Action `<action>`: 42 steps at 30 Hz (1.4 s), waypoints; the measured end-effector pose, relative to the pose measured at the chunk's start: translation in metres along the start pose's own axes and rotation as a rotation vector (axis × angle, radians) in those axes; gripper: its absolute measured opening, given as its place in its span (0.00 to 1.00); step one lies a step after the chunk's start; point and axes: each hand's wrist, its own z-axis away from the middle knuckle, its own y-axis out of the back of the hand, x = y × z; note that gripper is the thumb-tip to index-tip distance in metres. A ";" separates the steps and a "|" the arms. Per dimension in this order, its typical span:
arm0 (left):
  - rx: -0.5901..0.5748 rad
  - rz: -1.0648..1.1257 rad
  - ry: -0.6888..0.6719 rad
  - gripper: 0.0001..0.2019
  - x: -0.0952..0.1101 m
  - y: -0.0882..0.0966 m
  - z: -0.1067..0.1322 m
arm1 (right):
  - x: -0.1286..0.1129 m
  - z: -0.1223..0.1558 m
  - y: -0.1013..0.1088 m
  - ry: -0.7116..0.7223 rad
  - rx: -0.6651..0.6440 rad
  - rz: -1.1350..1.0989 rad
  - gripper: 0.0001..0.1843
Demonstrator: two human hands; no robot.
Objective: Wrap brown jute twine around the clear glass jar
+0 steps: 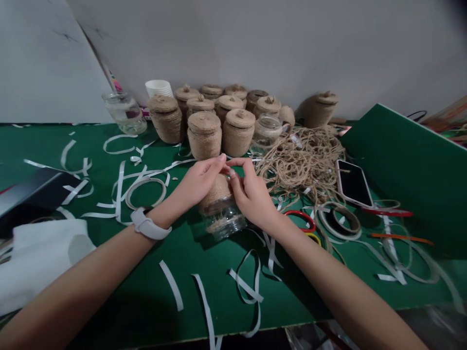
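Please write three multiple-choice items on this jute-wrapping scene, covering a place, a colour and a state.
1. Where does the black smartphone lie?
A. right of the loose jute twine heap
B. inside a jar
C. on the white cloth

2. What colour is the table top?
A. blue
B. green
C. brown

3. How is the clear glass jar between the left hand and right hand?
A. bare
B. fully wrapped
C. part wrapped in twine

Answers: 1 A, the phone sits beside the heap, on its right. 2 B, the surface is green throughout. 3 C, twine covers one part and bare glass shows on the rest.
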 end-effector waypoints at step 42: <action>-0.126 -0.009 0.029 0.19 -0.012 0.004 -0.001 | 0.007 -0.005 0.007 -0.100 -0.049 0.294 0.17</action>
